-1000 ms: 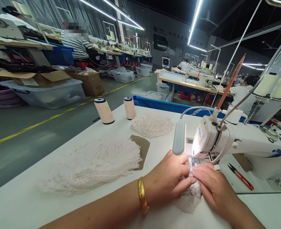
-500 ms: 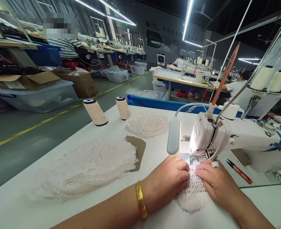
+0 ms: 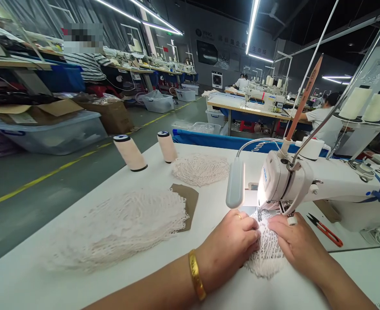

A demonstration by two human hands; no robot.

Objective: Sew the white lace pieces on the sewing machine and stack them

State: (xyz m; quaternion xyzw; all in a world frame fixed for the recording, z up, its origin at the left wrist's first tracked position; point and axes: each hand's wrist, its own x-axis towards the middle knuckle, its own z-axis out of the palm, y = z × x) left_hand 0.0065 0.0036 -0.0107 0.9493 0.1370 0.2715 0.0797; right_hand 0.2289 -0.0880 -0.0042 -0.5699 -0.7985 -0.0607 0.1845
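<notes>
A piece of off-white lace lies under the needle area of a white sewing machine, its near end spread toward me on the table. My left hand, with a gold bangle at the wrist, has its curled fingers on the lace's left edge, close to the presser foot. From the other side my right hand pinches the right edge, fingertips near the foot; its thumb is hidden. A lamp hangs left of the machine head. The stitch point is partly hidden by glare and fingers.
To the left lies a large lace stack over a brown card, with a smaller lace pile behind. Two thread cones stand near the table's far-left edge. Red-handled thread snips lie right of my right hand. Other people sit at machines beyond.
The lace has shifted slightly away from me under the machine, and its near end sits farther up. Both hands have stayed on it, moving slightly with it.
</notes>
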